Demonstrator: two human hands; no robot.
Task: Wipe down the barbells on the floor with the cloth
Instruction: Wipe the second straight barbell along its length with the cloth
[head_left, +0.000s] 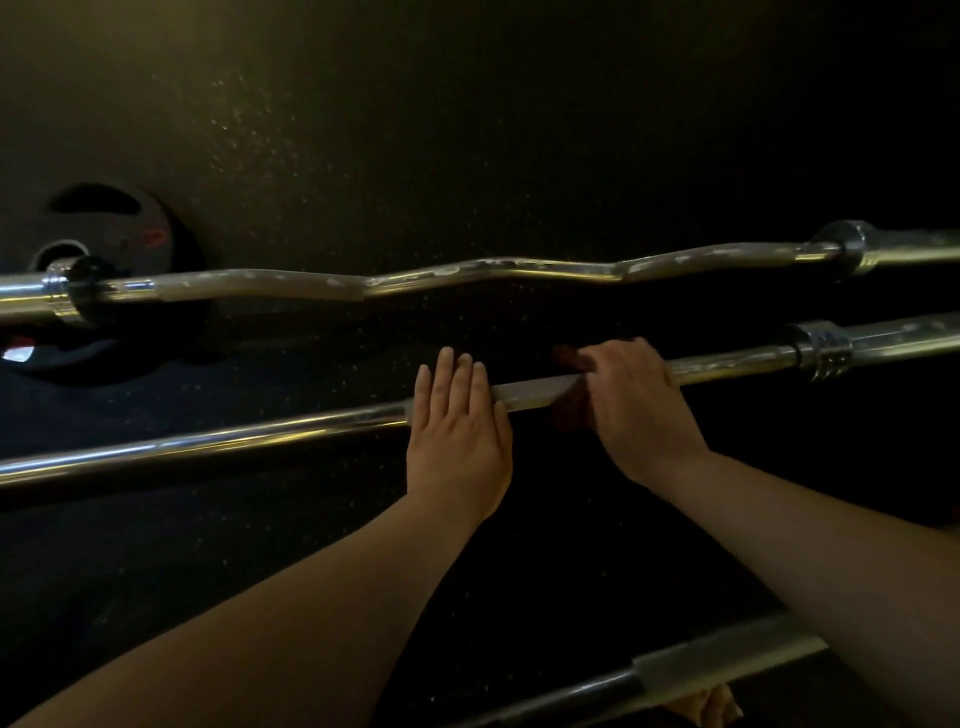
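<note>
Lying aslant on the dark speckled floor (311, 130), the straight chrome barbell (208, 443) has bare floor either side. The left hand (457, 436) rests flat on it, fingers straight; the right hand (631, 395) curls its grip round a dark cloth (569, 418), mostly hidden, on the shaft. Beyond it lies a wavy curl bar (467, 271); nearer, another bar (727, 662), cut off.

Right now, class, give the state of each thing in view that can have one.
Straight chrome barbell: on the floor, under both hands.
Dark reddish cloth: wrapped round it, gripped.
Right hand: grips the cloth.
Left hand: flat, fingers straight, on the barbell.
Wavy chrome curl bar: on the floor, untouched.
Black round weight plate: on the floor, untouched.
</note>
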